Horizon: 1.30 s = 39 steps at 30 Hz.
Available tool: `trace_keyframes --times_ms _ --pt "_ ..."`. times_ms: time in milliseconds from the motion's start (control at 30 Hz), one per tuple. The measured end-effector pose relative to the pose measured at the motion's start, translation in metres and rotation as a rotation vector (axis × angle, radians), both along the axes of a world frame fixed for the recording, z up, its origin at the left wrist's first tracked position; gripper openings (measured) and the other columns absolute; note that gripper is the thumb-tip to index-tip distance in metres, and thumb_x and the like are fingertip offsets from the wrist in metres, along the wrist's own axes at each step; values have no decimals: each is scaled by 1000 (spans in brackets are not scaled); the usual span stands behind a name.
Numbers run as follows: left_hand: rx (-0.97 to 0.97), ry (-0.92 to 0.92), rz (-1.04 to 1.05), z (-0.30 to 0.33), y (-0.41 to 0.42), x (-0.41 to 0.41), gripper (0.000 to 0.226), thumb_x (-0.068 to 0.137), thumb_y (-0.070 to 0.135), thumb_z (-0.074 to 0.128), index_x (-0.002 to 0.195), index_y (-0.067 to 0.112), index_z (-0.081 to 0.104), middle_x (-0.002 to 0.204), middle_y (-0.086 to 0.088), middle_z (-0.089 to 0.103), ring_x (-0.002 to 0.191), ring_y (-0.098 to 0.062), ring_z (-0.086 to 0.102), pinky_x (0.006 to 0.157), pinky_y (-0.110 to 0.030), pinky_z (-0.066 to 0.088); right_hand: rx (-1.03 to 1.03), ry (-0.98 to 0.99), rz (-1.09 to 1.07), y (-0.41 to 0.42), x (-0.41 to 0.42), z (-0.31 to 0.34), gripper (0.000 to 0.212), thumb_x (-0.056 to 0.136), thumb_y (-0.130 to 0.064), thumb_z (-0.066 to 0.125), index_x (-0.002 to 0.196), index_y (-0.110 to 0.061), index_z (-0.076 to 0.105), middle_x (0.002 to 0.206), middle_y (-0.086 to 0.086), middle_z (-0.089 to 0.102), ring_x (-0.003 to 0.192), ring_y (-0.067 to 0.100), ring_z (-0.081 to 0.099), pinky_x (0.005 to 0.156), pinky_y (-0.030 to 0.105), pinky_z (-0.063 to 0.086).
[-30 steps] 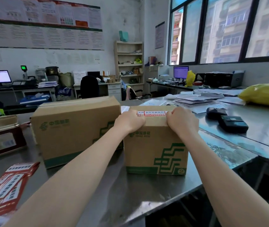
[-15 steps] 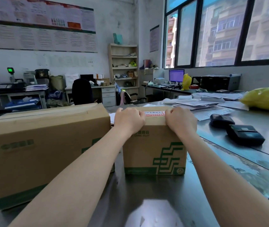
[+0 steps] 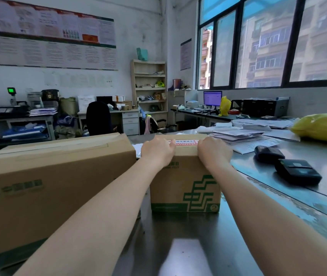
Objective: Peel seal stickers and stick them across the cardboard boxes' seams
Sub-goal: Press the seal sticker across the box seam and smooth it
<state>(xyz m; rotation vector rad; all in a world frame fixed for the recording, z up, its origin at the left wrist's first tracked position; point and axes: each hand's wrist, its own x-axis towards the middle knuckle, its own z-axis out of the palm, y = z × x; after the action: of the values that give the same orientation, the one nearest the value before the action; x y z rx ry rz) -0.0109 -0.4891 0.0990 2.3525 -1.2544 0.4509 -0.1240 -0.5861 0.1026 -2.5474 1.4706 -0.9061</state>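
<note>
On top of the small box: a seal sticker (image 3: 185, 142), red and white with print, lies along the near top edge between the two hands; whether it crosses a seam cannot be told from this angle.
Sticker handling: judged thin, limp and very light, tacky on its underside; once down it is best pressed flat from the middle outward, and lifted only by a corner if it must be moved.
Small box (image 3: 185, 186): brown cardboard with a green stepped logo, standing upright on the worktop (image 3: 188, 246), near its middle.
Box handling: looks stiff at the edges and corners, softer in the flap centres; its weight cannot be told. Top corners and side walls are the safe places to hold it.
Left hand (image 3: 157, 150): fingers curled over the top front edge at the box's left corner, touching the sticker's left end; it grips the box.
Right hand (image 3: 213, 151): fingers curled over the same edge further right, at the sticker's right end, also gripping the box.
Hands together or apart: apart, with the sticker showing between them.
Large box (image 3: 49, 186): just beside the small box on the left, closed flaps on top, no sticker visible on it; likely next.
Worktop surface: shiny metal, probably slippery, so a box could slide when pressed.
Farther right: two black devices (image 3: 296, 172), a heap of papers (image 3: 246, 134) and a yellow bag (image 3: 324, 126), well apart from the boxes.
</note>
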Motion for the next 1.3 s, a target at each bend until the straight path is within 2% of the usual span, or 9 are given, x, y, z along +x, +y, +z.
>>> trace_keyframes --times_ms 133,300,433,600,767,900,1033,1133,1300 --pt "0 70 -50 22 28 -8 39 97 32 30 92 8 61 89 -9 61 79 -24 58 65 -34 44 -120 88 53 19 3 7 31 89 -8 37 110 -11 60 120 11 58 120 29 45 96 45 35" --pt "-30 -98 108 53 93 -2 25 92 26 40 87 9 58 96 -10 60 81 -26 55 70 -36 44 62 -282 523 93 25 12 25 97 -12 36 88 -6 58 92 14 64 89 34 60 61 32 40" --pt "-30 -150 348 55 170 18 35 93 35 39 101 11 63 102 -11 58 92 -32 55 77 -39 44 452 -370 690 144 35 8 47 100 -31 38 142 -9 37 141 12 47 126 27 46 86 27 37" --pt "-94 136 705 27 276 42 50 94 44 40 131 11 44 137 -24 38 123 -42 39 97 -48 38 616 -439 730 174 43 -10 64 96 -42 44 150 -19 19 152 5 31 137 27 34 105 37 34" --pt "-493 765 406 -12 318 70 70 93 53 40 149 33 5 158 -4 14 139 -34 26 108 -49 30 540 -500 748 190 44 -16 61 97 -37 47 149 -22 19 149 4 36 137 25 33 104 35 33" --pt "-613 800 351 -11 321 65 59 91 54 36 145 35 23 149 -2 33 132 -29 35 102 -48 31 484 -521 721 197 40 -12 55 97 -38 46 146 -22 28 144 7 42 131 25 39 96 32 36" --pt "-669 761 294 0 328 44 49 90 53 31 135 33 39 134 -2 46 119 -24 44 91 -44 36 430 -544 689 199 24 -7 50 97 -39 44 143 -20 35 131 10 52 90 14 46 80 29 38" --pt "-684 741 238 6 336 20 41 91 54 29 122 33 48 120 0 53 107 -21 49 85 -43 37 409 -565 659 203 7 -10 47 96 -38 43 140 -20 39 130 11 53 83 13 45 76 29 37" --pt "-697 746 215 1 355 -20 58 81 65 29 129 37 44 129 0 52 117 -24 48 99 -54 38 385 -578 646 220 -34 -18 46 97 -36 43 139 -19 39 125 10 55 68 3 43 76 28 36"
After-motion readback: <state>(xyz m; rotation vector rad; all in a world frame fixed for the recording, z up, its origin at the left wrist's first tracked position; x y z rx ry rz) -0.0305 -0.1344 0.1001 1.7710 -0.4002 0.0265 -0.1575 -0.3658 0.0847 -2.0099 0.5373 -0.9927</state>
